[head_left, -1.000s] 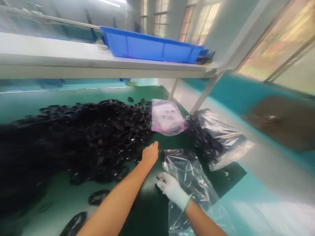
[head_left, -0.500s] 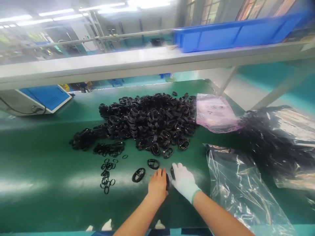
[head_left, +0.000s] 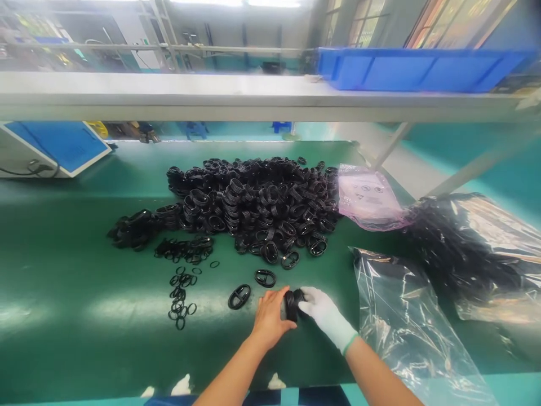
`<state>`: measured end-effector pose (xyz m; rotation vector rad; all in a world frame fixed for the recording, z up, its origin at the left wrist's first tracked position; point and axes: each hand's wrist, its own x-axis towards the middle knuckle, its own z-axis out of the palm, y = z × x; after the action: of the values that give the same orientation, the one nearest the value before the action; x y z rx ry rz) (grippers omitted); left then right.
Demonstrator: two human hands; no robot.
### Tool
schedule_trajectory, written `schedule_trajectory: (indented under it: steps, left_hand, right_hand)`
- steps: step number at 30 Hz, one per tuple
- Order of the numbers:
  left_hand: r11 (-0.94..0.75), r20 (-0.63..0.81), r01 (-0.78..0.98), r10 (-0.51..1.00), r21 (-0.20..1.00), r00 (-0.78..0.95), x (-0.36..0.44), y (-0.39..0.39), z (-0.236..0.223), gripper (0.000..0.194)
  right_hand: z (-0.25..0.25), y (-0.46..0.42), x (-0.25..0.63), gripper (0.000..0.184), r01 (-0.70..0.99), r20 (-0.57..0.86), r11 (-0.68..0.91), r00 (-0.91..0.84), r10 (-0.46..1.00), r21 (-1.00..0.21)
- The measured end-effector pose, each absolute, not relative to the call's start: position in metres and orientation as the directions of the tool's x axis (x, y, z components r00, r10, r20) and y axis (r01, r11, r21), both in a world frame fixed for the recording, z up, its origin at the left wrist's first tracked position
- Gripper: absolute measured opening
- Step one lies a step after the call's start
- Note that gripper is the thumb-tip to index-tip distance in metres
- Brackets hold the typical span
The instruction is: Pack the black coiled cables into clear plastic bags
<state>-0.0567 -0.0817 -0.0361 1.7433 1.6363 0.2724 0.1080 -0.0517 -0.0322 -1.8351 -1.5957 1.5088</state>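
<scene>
My bare left hand [head_left: 269, 314] and my white-gloved right hand [head_left: 323, 311] meet low in the middle of the green table [head_left: 63, 316]. Between them they grip a small stack of black oval buckles [head_left: 291, 304], fingers curled on either side of it. Two single buckles lie just left, one [head_left: 239, 296] nearer and one [head_left: 265, 277] further back. A large heap of the same black buckles [head_left: 257, 203] sits behind the hands. Small black rings [head_left: 181, 299] are scattered to the left.
An empty clear plastic bag [head_left: 406, 316] lies right of my hands, a pink bag [head_left: 367, 197] behind it, and a clear bag filled with black parts [head_left: 469, 248] at far right. A grey shelf [head_left: 211, 96] overhead carries a blue bin [head_left: 418, 69]. A blue-topped device [head_left: 54, 148] stands back left.
The view swung from the right side back to the heap. My hands drew together over the table, and the stack of buckles now stands between them.
</scene>
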Motion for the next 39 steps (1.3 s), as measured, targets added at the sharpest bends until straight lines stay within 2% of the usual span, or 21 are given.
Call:
schedule_trajectory:
  steps: [4, 9, 15, 23, 27, 30, 31, 33, 35, 37, 39]
  left_hand:
    - [0.091, -0.308, 0.783, 0.942, 0.615, 0.132, -0.052, -0.083, -0.037, 0.085]
    - [0.085, -0.342, 0.798, 0.927, 0.597, 0.157, -0.051, -0.079, -0.034, 0.083]
    - [0.098, -0.348, 0.798, 0.926, 0.595, 0.146, -0.054, -0.077, -0.037, 0.086]
    - [0.081, -0.319, 0.798, 0.937, 0.598, 0.143, -0.051, -0.080, -0.045, 0.087]
    - [0.077, -0.304, 0.813, 0.944, 0.577, 0.127, -0.048, -0.083, -0.040, 0.085]
    - [0.073, -0.349, 0.825, 0.924, 0.560, 0.155, -0.057, -0.078, -0.023, 0.080]
    - [0.104, -0.366, 0.841, 0.923, 0.532, 0.118, -0.062, -0.073, -0.016, 0.073]
    - [0.245, -0.388, 0.882, 0.918, 0.403, -0.079, -0.071, -0.057, -0.002, 0.058]
    - [0.387, -0.388, 0.891, 0.879, 0.239, -0.278, -0.077, -0.036, 0.008, 0.057]
    - [0.411, -0.410, 0.897, 0.855, 0.161, -0.318, -0.076, -0.016, 0.012, 0.061]
    - [0.366, -0.433, 0.915, 0.861, 0.166, -0.266, -0.074, -0.006, 0.014, 0.059]
  right_hand:
    - [-0.027, -0.051, 0.107, 0.037, 0.497, -0.565, -0.424, -0.173, 0.807, -0.757]
    - [-0.024, -0.051, 0.103, 0.035, 0.508, -0.552, -0.419, -0.142, 0.822, -0.753]
    - [-0.028, -0.050, 0.104, 0.042, 0.445, -0.623, -0.485, -0.244, 0.744, -0.753]
    - [-0.024, -0.056, 0.110, 0.042, 0.278, -0.567, -0.496, -0.342, 0.749, -0.823]
    - [-0.031, -0.057, 0.104, 0.041, 0.333, -0.576, -0.488, -0.257, 0.776, -0.807]
    - [-0.039, -0.057, 0.096, 0.041, 0.364, -0.570, -0.482, -0.191, 0.799, -0.797]
    - [-0.041, -0.057, 0.094, 0.041, 0.363, -0.569, -0.483, -0.182, 0.802, -0.797]
    - [-0.044, -0.058, 0.091, 0.041, 0.373, -0.578, -0.492, -0.164, 0.800, -0.787]
    - [-0.046, -0.059, 0.090, 0.042, 0.384, -0.584, -0.499, -0.144, 0.799, -0.777]
    - [-0.048, -0.060, 0.090, 0.042, 0.388, -0.583, -0.500, -0.130, 0.802, -0.774]
    - [-0.050, -0.060, 0.090, 0.039, 0.382, -0.577, -0.497, -0.129, 0.806, -0.779]
